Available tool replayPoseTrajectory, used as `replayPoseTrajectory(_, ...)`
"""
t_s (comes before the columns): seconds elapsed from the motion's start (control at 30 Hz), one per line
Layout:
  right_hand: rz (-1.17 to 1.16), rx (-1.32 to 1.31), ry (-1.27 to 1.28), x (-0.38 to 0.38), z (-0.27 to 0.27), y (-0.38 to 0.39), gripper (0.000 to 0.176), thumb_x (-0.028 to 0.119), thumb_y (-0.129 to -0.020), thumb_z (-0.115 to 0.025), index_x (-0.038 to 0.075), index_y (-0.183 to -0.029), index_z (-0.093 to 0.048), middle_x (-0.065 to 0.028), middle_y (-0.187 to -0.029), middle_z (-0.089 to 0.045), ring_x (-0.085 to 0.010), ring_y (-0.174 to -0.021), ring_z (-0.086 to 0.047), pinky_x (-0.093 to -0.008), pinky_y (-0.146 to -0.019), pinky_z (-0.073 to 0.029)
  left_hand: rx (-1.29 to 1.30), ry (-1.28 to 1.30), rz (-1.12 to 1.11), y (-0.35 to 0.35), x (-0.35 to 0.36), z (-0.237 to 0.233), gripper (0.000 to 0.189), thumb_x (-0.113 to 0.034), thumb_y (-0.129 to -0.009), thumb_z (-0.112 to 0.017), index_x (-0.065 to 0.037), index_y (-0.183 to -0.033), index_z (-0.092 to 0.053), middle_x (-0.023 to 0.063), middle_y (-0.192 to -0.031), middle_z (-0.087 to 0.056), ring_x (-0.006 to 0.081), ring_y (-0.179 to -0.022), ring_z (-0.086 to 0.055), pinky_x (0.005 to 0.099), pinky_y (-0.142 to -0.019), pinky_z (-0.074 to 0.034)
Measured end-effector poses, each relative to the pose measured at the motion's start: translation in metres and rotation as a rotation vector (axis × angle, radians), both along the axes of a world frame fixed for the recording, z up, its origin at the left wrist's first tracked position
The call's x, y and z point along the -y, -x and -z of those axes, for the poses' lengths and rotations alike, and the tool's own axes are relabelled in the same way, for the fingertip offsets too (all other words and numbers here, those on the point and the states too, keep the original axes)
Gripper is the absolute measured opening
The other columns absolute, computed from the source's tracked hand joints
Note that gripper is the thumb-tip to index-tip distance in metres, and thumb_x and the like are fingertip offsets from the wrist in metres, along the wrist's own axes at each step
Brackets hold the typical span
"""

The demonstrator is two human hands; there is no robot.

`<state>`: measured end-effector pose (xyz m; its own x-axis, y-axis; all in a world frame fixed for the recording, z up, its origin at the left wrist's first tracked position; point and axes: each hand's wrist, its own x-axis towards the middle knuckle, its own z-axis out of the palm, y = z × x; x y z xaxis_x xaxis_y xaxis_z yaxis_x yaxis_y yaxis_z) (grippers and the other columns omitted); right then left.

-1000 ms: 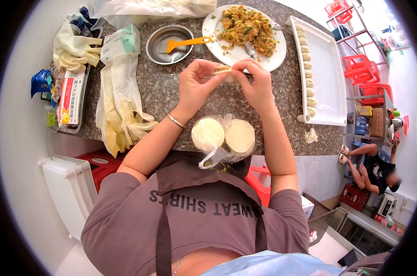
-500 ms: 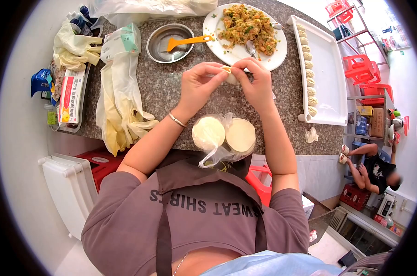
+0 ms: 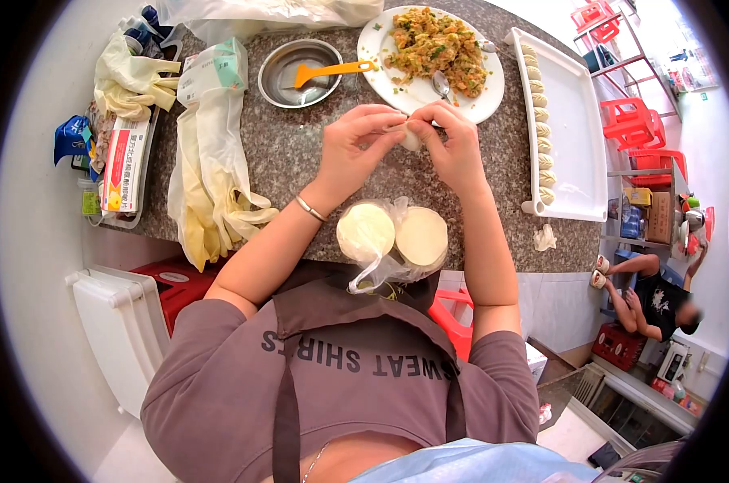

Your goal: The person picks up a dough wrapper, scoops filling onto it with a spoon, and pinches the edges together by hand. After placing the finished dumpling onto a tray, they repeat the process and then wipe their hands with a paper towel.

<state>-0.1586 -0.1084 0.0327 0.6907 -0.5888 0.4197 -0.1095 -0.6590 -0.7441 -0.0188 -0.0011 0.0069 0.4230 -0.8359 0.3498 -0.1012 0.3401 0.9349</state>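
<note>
Dumpling (image 3: pixel 410 138): pinched between both our hands, just on our side of the plate (image 3: pixel 490 95) of filling, held up off the counter.
Left hand (image 3: pixel 355 153): fingertips closed tight on the dumpling's left end.
Right hand (image 3: pixel 454 149): the same on the other end, fingers curled shut over the dough.
Key relation: it sits dead centre between the two sets of fingertips, so neither hand is nearer. Its long axis seems to run hand to hand, along the plate's near rim.
Hard to see: our fingers cover most of it, so we can't make out the seam or pleats.
Around: bagged wrappers (image 3: pixel 392 235) nearer us than the plate, and a tray (image 3: pixel 578 121) with a row of finished ones to the plate's right.
</note>
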Motion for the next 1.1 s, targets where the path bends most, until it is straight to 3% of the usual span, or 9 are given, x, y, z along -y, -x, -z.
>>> replayPoseTrajectory(0.1, 0.030, 0.001, -0.008, -0.002, 0.001, -0.001, 0.007, 0.008, -0.085, -0.065, 0.001, -0.088, -0.064, -0.0105, -0.084, -0.063, -0.0263, -0.080, -0.061, -0.0335, -0.071, -0.048, -0.116, -0.003, 0.031, -0.003, 0.002, 0.011, 0.014, -0.001, -0.086, -0.068, 0.001, -0.099, -0.071, 0.0104, -0.108, -0.065, 0.0134, -0.094, -0.065, 0.0243, -0.080, -0.055)
replayPoseTrajectory(0.2, 0.081, 0.039, 0.002, -0.001, 0.000, -0.002, 0.007, 0.006, -0.086, -0.066, -0.001, -0.086, -0.062, -0.0086, -0.082, -0.064, -0.0204, -0.077, -0.060, -0.0306, -0.073, -0.047, -0.253, -0.034, 0.075, -0.006, 0.004, 0.013, 0.013, -0.001, -0.086, -0.068, 0.002, -0.098, -0.071, 0.0102, -0.106, -0.066, 0.0129, -0.093, -0.064, 0.0238, -0.080, -0.054)
replayPoseTrajectory(0.4, 0.000, -0.015, -0.103, 0.000, -0.006, -0.001, 0.009, 0.007, -0.086, -0.065, -0.001, -0.086, -0.062, -0.0077, -0.082, -0.064, -0.0195, -0.080, -0.060, -0.0313, -0.076, -0.047, -0.147, -0.009, 0.082, -0.004, 0.001, 0.010, 0.011, 0.000, -0.086, -0.067, 0.002, -0.096, -0.072, 0.0095, -0.103, -0.066, 0.0131, -0.093, -0.064, 0.0240, -0.081, -0.053)
replayPoseTrajectory(0.5, 0.008, 0.009, -0.039, -0.002, 0.002, -0.001, 0.009, 0.010, -0.085, -0.067, 0.002, -0.087, -0.065, -0.0098, -0.083, -0.062, -0.0237, -0.078, -0.062, -0.0324, -0.070, -0.048, -0.158, 0.001, 0.078, -0.003, 0.001, 0.011, 0.011, 0.000, -0.086, -0.068, 0.002, -0.095, -0.071, 0.0093, -0.103, -0.066, 0.0132, -0.094, -0.064, 0.0244, -0.080, -0.054)
replayPoseTrajectory(0.6, 0.070, 0.046, -0.038, -0.006, 0.005, -0.006, 0.007, 0.006, -0.084, -0.067, -0.001, -0.087, -0.065, -0.0078, -0.083, -0.065, -0.0194, -0.079, -0.062, -0.0301, -0.074, -0.048, -0.183, -0.025, 0.015, -0.002, 0.003, 0.017, 0.011, 0.000, -0.085, -0.068, 0.002, -0.095, -0.070, 0.0095, -0.104, -0.066, 0.0128, -0.092, -0.065, 0.0246, -0.077, -0.055)
replayPoseTrajectory(0.67, 0.020, 0.061, -0.006, -0.007, 0.005, -0.007, 0.008, 0.009, -0.083, -0.068, 0.002, -0.086, -0.066, -0.0105, -0.083, -0.064, -0.0261, -0.078, -0.062, -0.0344, -0.071, -0.048, -0.172, -0.030, -0.004, -0.003, 0.002, 0.016, 0.012, -0.001, -0.085, -0.069, 0.002, -0.096, -0.070, 0.0089, -0.103, -0.066, 0.0123, -0.090, -0.065, 0.0246, -0.076, -0.055)
replayPoseTrajectory(0.87, 0.116, 0.116, 0.017, -0.011, 0.009, -0.011, 0.008, 0.009, -0.083, -0.067, 0.001, -0.086, -0.065, -0.0113, -0.084, -0.065, -0.0292, -0.077, -0.062, -0.0360, -0.070, -0.049, -0.227, -0.075, -0.013, 0.000, 0.002, 0.010, 0.013, -0.003, -0.086, -0.069, 0.001, -0.099, -0.068, 0.0060, -0.095, -0.070, 0.0103, -0.086, -0.067, 0.0235, -0.074, -0.055)
replayPoseTrajectory(1.1, 0.108, 0.116, -0.048, -0.002, 0.009, -0.006, 0.009, 0.009, -0.085, -0.066, 0.001, -0.086, -0.064, -0.0111, -0.082, -0.064, -0.0270, -0.077, -0.062, -0.0351, -0.070, -0.049, -0.223, -0.077, 0.047, -0.005, 0.005, 0.021, 0.011, -0.004, -0.087, -0.068, 0.001, -0.097, -0.069, 0.0042, -0.093, -0.071, 0.0082, -0.080, -0.065, 0.0207, -0.072, -0.051)
